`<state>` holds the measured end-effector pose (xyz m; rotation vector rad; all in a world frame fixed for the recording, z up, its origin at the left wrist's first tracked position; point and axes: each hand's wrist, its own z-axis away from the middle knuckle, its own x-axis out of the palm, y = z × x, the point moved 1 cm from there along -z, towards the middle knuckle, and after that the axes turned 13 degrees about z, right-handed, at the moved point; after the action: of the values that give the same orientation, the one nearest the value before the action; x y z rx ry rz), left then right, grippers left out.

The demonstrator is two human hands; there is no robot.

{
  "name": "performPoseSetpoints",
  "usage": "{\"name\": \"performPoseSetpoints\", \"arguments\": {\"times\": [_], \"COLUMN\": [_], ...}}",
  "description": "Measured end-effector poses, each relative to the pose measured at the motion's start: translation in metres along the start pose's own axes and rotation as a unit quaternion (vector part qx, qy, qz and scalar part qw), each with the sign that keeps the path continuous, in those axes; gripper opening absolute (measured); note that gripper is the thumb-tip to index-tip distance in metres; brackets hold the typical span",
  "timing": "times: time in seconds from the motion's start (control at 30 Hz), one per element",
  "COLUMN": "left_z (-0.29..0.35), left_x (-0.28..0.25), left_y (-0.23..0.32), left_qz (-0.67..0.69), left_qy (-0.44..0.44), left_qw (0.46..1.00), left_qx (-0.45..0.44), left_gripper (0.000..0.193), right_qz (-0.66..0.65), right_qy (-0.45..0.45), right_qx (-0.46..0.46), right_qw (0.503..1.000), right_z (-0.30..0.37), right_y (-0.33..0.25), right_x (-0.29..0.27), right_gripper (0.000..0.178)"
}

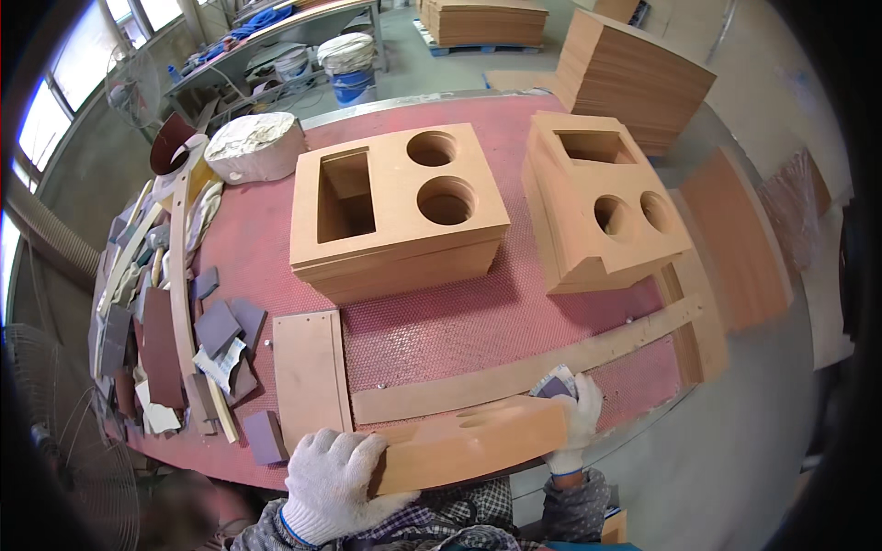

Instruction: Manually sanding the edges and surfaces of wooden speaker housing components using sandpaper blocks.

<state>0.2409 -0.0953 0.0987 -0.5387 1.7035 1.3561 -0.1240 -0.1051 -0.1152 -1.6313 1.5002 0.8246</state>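
Note:
A long tan wooden panel with an oval slot near its upper edge lies across the near edge of the table, close to my body. My left hand, in a white knit glove, is wrapped round its left end. At the panel's right end is my right hand, gloved the same way, with its fingers closed on a folded piece of sandpaper. The sandpaper shows a purplish grit face and a pale printed back. Part of the right hand's fingers is hidden behind the sandpaper and panel.
Red perforated table bears two stacks of cut-out wooden panels. A strip of wood and a flat board lie before me. Sandpaper scraps cover the left side; a white bundle sits behind.

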Motion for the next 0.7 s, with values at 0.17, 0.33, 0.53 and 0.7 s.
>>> {"name": "performPoseSetpoints", "arguments": {"times": [0.17,0.33,0.53,0.7], "left_z": [0.009,0.012,0.016,0.014], "left_x": [0.008,0.009,0.020,0.025], "left_y": [0.009,0.006,-0.003,0.000], "left_qz": [0.049,0.002,0.000,-0.025], "left_qy": [0.049,0.060,0.132,0.123], "left_qw": [0.998,0.997,0.986,0.987], "left_qx": [0.013,0.048,0.101,0.103], "left_gripper": [0.075,0.070,0.068,0.062], "right_qz": [0.019,-0.048,-0.017,0.023], "right_qy": [-0.012,0.031,0.019,-0.020], "right_qx": [-0.022,-0.057,-0.023,0.013], "right_qw": [1.000,0.997,0.999,0.999], "right_z": [-0.004,-0.024,-0.024,-0.008], "right_y": [-0.002,-0.016,-0.033,-0.008], "right_x": [-0.005,-0.016,-0.028,-0.013], "right_gripper": [0.037,0.042,0.041,0.055]}}
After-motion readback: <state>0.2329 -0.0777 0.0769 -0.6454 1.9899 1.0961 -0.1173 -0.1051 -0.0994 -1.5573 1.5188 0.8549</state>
